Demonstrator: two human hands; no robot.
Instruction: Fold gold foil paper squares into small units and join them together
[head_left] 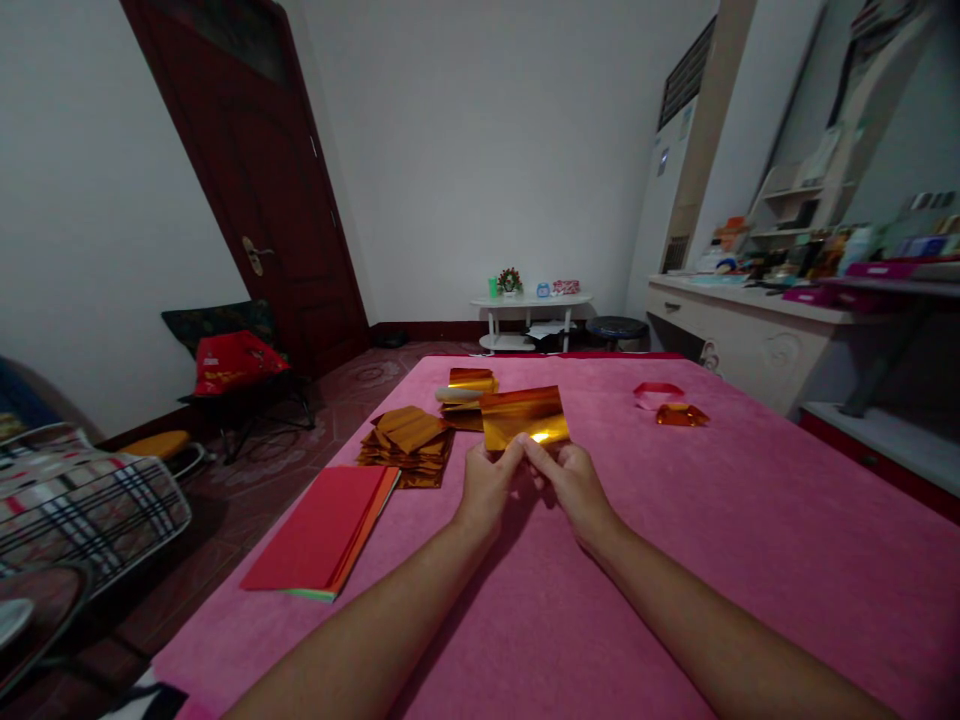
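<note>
Both hands grip a shiny gold foil sheet (525,415) by its lower edge, held up above the pink cloth. My left hand (490,475) pinches it left of the middle, and my right hand (570,478) pinches it just beside, thumbs nearly touching. Left of the hands lies a loose pile of gold foil sheets (409,445). Behind that pile sits more gold foil (471,380) with a greyish, rounded object (459,395) across it, its kind unclear. A folded gold foil piece (681,415) rests at the right, touching or close to a pink-red paper ring (658,393).
A stack of coloured paper (319,530), red on top, lies at the table's left side. The pink cloth (750,560) covers the table. Beyond stand a low white table (491,303), a dark stool (616,328), a chair with a red bag (240,362), and a cluttered dresser (750,318) at right.
</note>
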